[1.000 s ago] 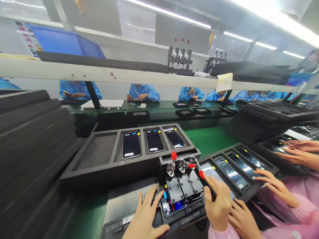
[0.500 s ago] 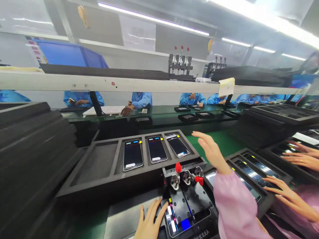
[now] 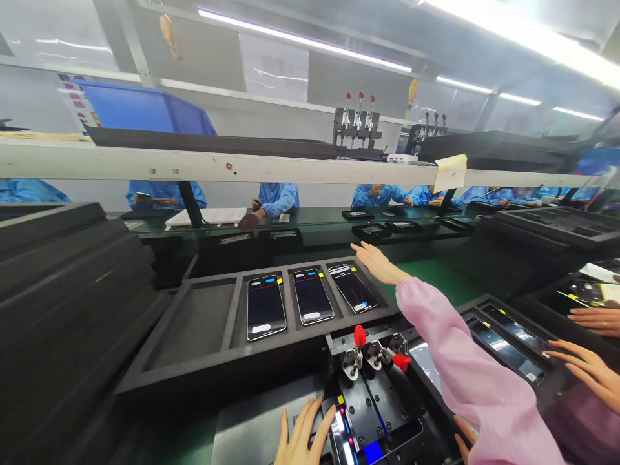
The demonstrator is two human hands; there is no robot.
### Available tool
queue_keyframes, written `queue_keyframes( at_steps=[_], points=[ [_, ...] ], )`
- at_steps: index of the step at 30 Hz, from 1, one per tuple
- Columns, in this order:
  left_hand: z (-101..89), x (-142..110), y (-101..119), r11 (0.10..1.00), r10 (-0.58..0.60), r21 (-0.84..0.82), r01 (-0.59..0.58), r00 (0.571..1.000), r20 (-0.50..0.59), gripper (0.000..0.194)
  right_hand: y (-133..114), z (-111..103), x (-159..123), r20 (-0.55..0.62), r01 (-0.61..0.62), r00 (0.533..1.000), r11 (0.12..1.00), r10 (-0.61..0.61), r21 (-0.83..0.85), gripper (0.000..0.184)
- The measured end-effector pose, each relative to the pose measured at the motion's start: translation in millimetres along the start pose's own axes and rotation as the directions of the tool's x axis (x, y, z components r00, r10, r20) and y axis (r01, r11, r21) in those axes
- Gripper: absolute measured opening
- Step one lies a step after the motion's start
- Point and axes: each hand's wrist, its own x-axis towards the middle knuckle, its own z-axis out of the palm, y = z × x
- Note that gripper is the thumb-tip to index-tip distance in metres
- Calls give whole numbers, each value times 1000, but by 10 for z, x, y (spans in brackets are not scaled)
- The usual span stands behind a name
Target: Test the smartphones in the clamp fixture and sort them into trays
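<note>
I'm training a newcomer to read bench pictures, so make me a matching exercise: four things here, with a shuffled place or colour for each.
1. Three phones in a row
2. Left hand
3. Paper note
4. Clamp lever ends

A. red
B. at the left side of the clamp fixture
C. on the front edge of the shelf
D. in separate compartments of a black tray

Pairs: 1-D, 2-B, 3-C, 4-A

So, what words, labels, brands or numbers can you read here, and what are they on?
None reads clearly.
Smartphone screens in the black tray: text lines too small to read.
Sign at upper left: printed characters, too blurred.
Small red mark on the white shelf edge: too small to tell.
</note>
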Motion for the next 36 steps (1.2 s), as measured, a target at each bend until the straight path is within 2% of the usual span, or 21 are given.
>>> queue_keyframes(
  at_steps=[4,6,7,9,10,11,12,15,16,17,18,19,21,23,26,36],
  points=[
    [-123,18,-20,998,23,-65,-18,996,88,73,-297,-369,-670,-148,189,974,975,-171,120,48],
    [-234,37,-22,991,57,-129,-37,987,152,84,-452,-406,-1116,-299,263,933,947,-201,183,46],
    [-299,46,-16,986,75,-163,-45,980,182,90,-511,-362,-1335,-391,267,904,942,-171,206,44],
    [-438,56,11,975,90,-217,-41,971,222,98,-553,-163,-1734,-616,242,787,927,-15,286,37],
    [-505,56,32,972,82,-231,-28,970,228,99,-521,-24,-1911,-707,220,703,925,69,310,32],
    [-564,53,56,971,69,-239,-13,972,226,99,-445,126,-2078,-777,201,620,934,112,295,29],
    [-615,48,81,970,56,-242,-2,974,218,98,-325,277,-2239,-810,173,576,953,108,250,29],
    [-706,34,148,970,57,-243,-7,979,197,91,264,673,-2722,-757,157,653,980,-9,124,24],
    [-719,34,166,971,61,-240,-13,979,192,89,503,781,-2877,-643,226,732,971,-224,-81,22],
    [-727,37,181,972,63,-234,-17,980,188,87,741,877,-3019,-499,307,759,905,-419,-293,21],
    [-731,44,195,974,64,-228,-21,981,185,87,962,962,-3141,-338,358,770,805,-541,-473,22],
    [-734,52,209,975,64,-220,-23,981,181,88,1153,1037,-3239,-202,368,791,713,-577,-597,26],
    [-740,74,238,978,62,-208,-25,983,174,89,1421,1156,-3357,-49,364,811,569,-583,-737,31],
    [-747,95,268,978,57,-206,-22,984,168,90,1541,1229,-3393,2,347,825,502,-566,-792,33],
    [-758,115,308,977,37,-213,-1,986,163,91,1561,1267,-3384,24,340,826,462,-564,-819,33],
    [-720,116,326,963,25,-270,16,988,150,96,1530,1234,-3356,10,343,800,444,-599,-827,30]
  ],
)
